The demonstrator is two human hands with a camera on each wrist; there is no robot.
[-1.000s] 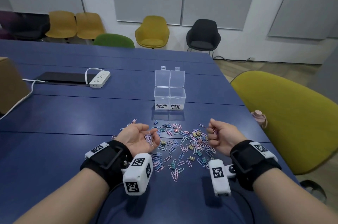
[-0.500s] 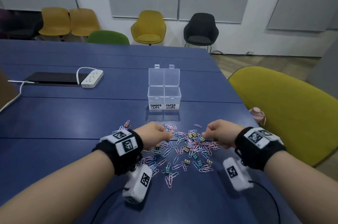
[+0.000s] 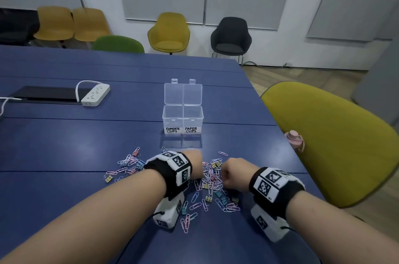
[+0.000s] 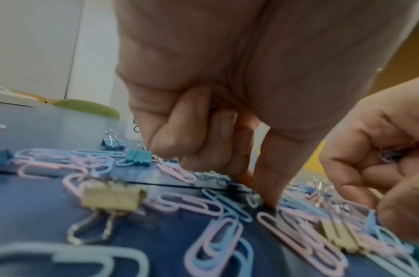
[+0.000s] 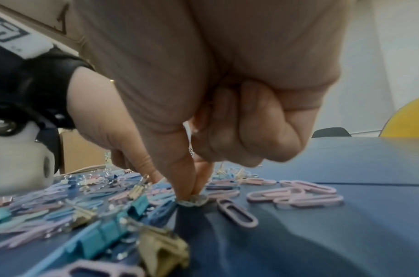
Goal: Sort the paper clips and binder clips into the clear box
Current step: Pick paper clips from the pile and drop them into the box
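The clear two-compartment box [image 3: 183,117] stands open past the pile, labelled BINDER CLIPS on the left and PAPER CLIPS on the right. Pastel paper clips [image 3: 212,186] and small binder clips [image 4: 112,196] lie scattered on the blue table. My left hand [image 3: 195,165] is palm down over the pile. Its outer fingers are curled round something small, and its thumb [image 4: 267,196] touches down among the clips. Palm down beside it, my right hand [image 3: 231,174] pinches a pale clip [image 5: 193,201] on the table between thumb and forefinger. Its curled fingers hold a clip [image 4: 391,155].
A white power strip [image 3: 95,95] and a dark flat panel [image 3: 47,93] lie at the far left. A yellow-green chair [image 3: 328,140] with a pink bottle [image 3: 294,141] stands at the table's right edge. More chairs line the back wall.
A second ago both hands were palm up, the left with paper clips in its palm. They have turned palm down and dropped onto the pile.
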